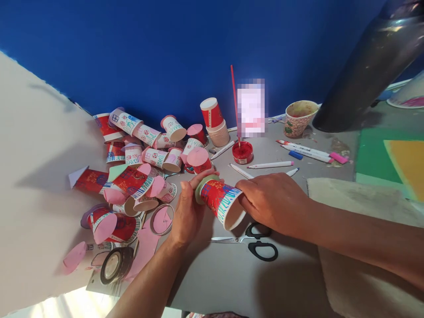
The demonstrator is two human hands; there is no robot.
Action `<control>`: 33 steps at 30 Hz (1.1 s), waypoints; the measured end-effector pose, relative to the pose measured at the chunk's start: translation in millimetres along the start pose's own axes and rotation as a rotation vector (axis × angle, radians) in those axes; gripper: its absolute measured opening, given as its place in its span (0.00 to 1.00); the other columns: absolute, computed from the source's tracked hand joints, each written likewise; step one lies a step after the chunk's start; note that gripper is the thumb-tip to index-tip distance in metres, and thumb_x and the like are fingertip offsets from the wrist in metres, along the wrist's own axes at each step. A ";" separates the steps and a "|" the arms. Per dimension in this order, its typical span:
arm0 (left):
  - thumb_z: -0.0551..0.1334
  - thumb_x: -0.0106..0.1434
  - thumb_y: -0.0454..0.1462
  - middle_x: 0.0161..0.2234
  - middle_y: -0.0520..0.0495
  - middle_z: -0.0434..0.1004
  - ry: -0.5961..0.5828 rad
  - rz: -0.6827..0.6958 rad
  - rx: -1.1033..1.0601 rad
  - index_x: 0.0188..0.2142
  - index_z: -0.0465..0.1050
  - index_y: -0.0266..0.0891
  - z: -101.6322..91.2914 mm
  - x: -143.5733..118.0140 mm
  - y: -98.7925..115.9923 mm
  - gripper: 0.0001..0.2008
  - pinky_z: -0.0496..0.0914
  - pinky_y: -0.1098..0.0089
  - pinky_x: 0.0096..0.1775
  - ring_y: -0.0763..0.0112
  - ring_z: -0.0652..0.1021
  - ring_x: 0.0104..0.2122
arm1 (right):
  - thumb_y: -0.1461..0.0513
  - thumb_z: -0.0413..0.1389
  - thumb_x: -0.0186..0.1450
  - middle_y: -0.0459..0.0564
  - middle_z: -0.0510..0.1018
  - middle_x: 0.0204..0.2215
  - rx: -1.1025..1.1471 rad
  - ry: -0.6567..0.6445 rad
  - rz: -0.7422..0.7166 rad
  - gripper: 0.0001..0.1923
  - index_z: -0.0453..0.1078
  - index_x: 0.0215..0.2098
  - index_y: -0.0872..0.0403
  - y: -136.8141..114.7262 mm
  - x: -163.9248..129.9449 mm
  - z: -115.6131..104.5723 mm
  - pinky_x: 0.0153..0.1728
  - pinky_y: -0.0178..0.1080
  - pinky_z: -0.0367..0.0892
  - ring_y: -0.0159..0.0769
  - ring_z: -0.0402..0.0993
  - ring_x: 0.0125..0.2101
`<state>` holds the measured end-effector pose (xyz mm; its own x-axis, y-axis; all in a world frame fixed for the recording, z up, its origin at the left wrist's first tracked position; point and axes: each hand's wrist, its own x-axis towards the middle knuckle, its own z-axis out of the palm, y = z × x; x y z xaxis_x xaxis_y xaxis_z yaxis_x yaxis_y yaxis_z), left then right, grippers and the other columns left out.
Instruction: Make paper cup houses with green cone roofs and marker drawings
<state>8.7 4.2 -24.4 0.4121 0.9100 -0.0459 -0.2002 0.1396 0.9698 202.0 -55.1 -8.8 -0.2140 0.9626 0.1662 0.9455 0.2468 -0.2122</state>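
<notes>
Blue wall (165, 48) behind grey table (232, 282)

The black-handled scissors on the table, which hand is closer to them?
Right. The right hand is just above the black-handled steel scissors, gripping the open end of the red paper cup. The left hand holds the cup's base, further left of them.

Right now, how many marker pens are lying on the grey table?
About 6: three white marker pens near the red paint pot, two white ones plus a small blue one toward the right. Others may be hidden.
</notes>
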 end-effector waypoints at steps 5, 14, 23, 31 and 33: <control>0.56 0.65 0.64 0.53 0.37 0.80 0.041 -0.009 -0.030 0.52 0.79 0.38 0.1 0.4 2.1 0.36 0.68 0.52 0.59 0.49 0.77 0.55 | 0.65 0.52 0.68 0.52 0.83 0.25 -0.007 0.040 0.002 0.09 0.73 0.32 0.54 2.1 -1.8 1.9 0.25 0.41 0.38 0.41 0.78 0.26; 0.63 0.68 0.51 0.58 0.41 0.78 -0.005 0.021 0.085 0.58 0.76 0.42 -4.1 -4.1 -0.3 0.25 0.66 0.56 0.62 0.53 0.75 0.58 | 0.67 0.52 0.66 0.52 0.83 0.25 -0.026 0.098 -0.031 0.08 0.72 0.32 0.54 3.6 -3.5 5.6 0.25 0.41 0.39 0.43 0.79 0.26; 0.63 0.69 0.47 0.60 0.42 0.76 0.007 0.022 0.191 0.57 0.77 0.44 -10.6 -3.7 -6.0 0.21 0.66 0.58 0.62 0.54 0.75 0.59 | 0.66 0.52 0.67 0.52 0.83 0.24 -0.029 0.074 -0.008 0.08 0.72 0.32 0.54 2.3 -1.8 2.7 0.25 0.41 0.39 0.43 0.79 0.26; 0.63 0.69 0.47 0.58 0.44 0.77 0.025 0.027 0.166 0.57 0.77 0.45 -8.6 -4.0 -8.8 0.20 0.69 0.62 0.59 0.56 0.76 0.58 | 0.66 0.52 0.67 0.51 0.83 0.23 -0.015 0.061 0.031 0.10 0.73 0.30 0.54 0.0 -1.4 0.7 0.25 0.41 0.39 0.42 0.79 0.25; 0.64 0.69 0.48 0.59 0.45 0.77 0.043 0.026 0.167 0.58 0.76 0.46 -6.6 -5.3 -8.2 0.21 0.70 0.62 0.58 0.56 0.76 0.58 | 0.66 0.52 0.67 0.51 0.83 0.23 -0.014 0.063 0.041 0.10 0.73 0.30 0.54 -0.7 -1.7 0.6 0.25 0.41 0.39 0.42 0.79 0.25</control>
<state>2.4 0.8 -33.6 0.3690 0.9290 -0.0268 -0.0588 0.0521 0.9969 201.5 -56.8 -9.5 -0.1599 0.9627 0.2184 0.9564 0.2058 -0.2071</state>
